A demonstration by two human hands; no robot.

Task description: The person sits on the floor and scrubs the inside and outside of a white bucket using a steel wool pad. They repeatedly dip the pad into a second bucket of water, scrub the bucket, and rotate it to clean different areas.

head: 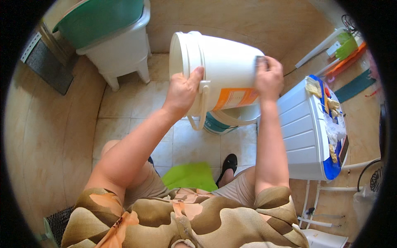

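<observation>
I hold a white plastic bucket [231, 54] on its side in the air, its open mouth facing left. My left hand [183, 90] grips it near the ribbed rim, thumb on the outside wall. Its pale handle [203, 108] hangs down below that hand, and an orange label [234, 97] bears writing. At the base end, my right hand [269, 77] presses a small dark pad [260, 63] to the bucket; motion blurs it, and its kind is unclear. Beneath, a second bucket with a teal band [217, 124] stands on the tiled floor, partly hidden.
A white washing machine [301, 133] with gloves and bags on its blue top stands close on the right. On the left, a green basin [102, 24] rests on a white plastic sink [124, 55]. A green mat [189, 175] lies between my feet. Pipes [341, 188] run along the right wall.
</observation>
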